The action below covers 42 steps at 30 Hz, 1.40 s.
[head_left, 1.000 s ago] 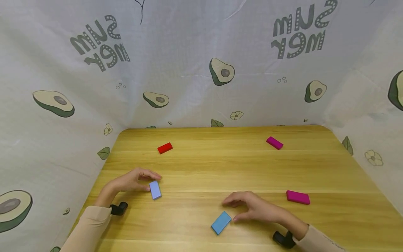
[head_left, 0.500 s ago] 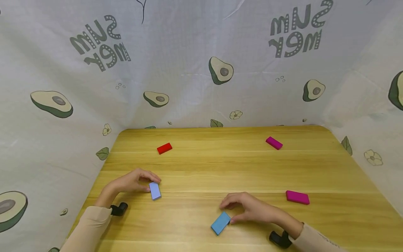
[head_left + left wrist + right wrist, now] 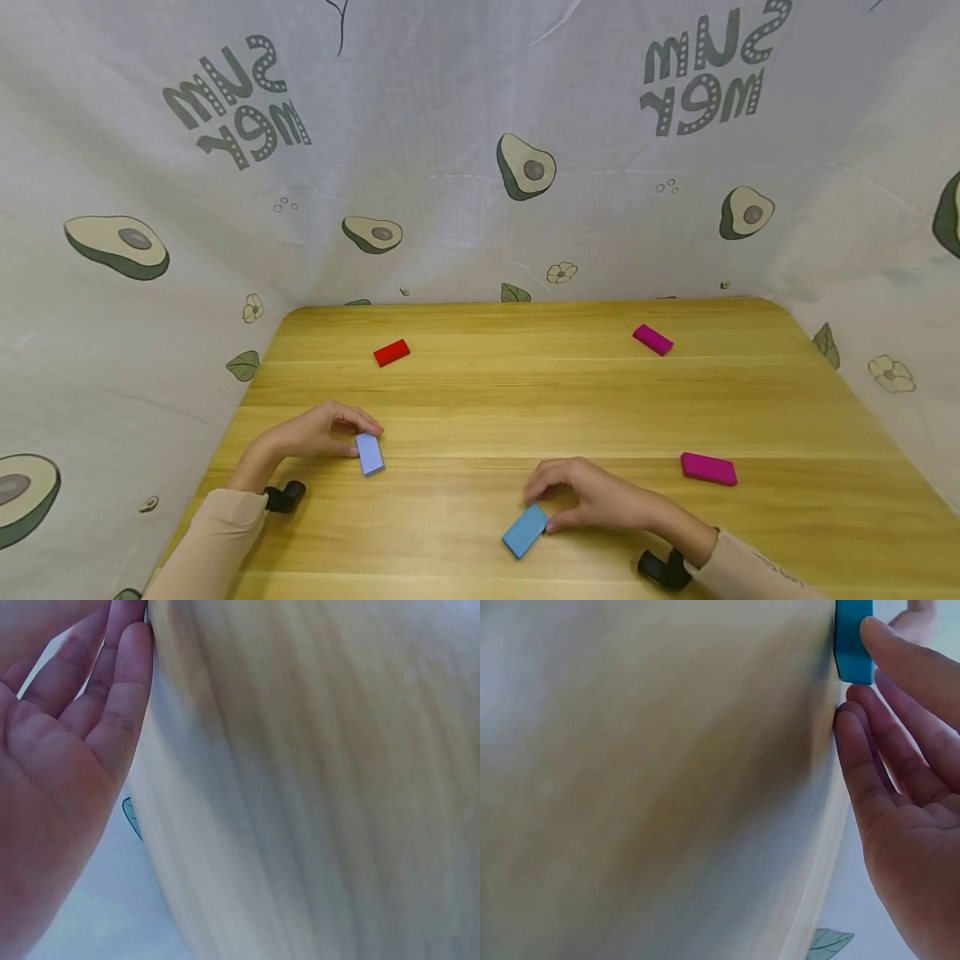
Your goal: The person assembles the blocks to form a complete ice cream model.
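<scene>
In the head view my left hand (image 3: 318,431) is at the left of the table, its thumb and fingertips pinching the far end of a lavender rectangular block (image 3: 370,455). The left wrist view shows the palm and curved fingers (image 3: 127,690), but that block is out of sight there. My right hand (image 3: 592,493), front and right of centre, pinches the upper right end of a blue rectangular block (image 3: 525,532) between thumb and fingers. In the right wrist view the thumb lies against this blue block (image 3: 854,641). Both blocks lie flat on the table.
A red block (image 3: 392,353) lies at the back left of the wooden table (image 3: 480,392). One magenta block (image 3: 653,340) is at the back right, another magenta block (image 3: 708,469) right of my right hand. A printed curtain (image 3: 435,125) encloses the back and sides.
My right hand has shifted slightly left, and its thumb and fingers have closed onto the blue block. The left hand stays at the lavender block, almost unmoved.
</scene>
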Motion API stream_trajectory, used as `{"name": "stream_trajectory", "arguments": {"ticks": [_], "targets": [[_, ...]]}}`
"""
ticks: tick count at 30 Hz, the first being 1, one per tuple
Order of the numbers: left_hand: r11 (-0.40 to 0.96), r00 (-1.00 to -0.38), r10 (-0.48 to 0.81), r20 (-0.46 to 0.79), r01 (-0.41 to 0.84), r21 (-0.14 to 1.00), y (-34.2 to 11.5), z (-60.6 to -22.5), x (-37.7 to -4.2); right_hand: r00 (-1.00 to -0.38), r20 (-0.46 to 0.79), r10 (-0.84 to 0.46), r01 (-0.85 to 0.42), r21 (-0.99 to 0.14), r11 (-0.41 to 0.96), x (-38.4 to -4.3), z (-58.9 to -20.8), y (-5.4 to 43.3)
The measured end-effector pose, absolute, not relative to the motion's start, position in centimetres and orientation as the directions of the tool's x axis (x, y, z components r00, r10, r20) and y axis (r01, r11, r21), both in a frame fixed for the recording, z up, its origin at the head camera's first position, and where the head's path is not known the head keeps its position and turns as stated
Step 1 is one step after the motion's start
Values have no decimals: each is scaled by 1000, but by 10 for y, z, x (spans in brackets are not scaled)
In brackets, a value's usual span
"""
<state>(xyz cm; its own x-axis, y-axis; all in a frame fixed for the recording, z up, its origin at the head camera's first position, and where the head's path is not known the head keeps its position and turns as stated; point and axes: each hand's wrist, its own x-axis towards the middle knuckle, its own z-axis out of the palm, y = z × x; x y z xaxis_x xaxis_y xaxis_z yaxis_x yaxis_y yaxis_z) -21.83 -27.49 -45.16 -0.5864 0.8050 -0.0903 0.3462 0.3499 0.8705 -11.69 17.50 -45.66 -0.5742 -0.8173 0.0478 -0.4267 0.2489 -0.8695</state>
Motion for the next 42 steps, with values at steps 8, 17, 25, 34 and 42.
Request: {"name": "stream_trajectory", "arguments": {"ticks": [8, 17, 25, 34, 42], "targets": [[360, -594, 797, -111, 319, 877, -275, -452, -220, -574, 39, -818, -446, -852, 273, -117, -455, 173], [361, -595, 794, -126, 295, 885, -274, -451, -222, -575, 47, -817, -473, -834, 285, -117, -452, 172], [359, -594, 794, -128, 288, 888, -273, -449, -223, -576, 51, -816, -474, -834, 283, -116, -448, 171], [358, -604, 788, -117, 297, 885, -271, -448, -222, -583, 52, -811, -476, -830, 289, -115, -447, 170], [374, -628, 768, -121, 286, 882, -270, -453, -223, -592, 52, -804, -477, -827, 298, -113, -448, 171]]}}
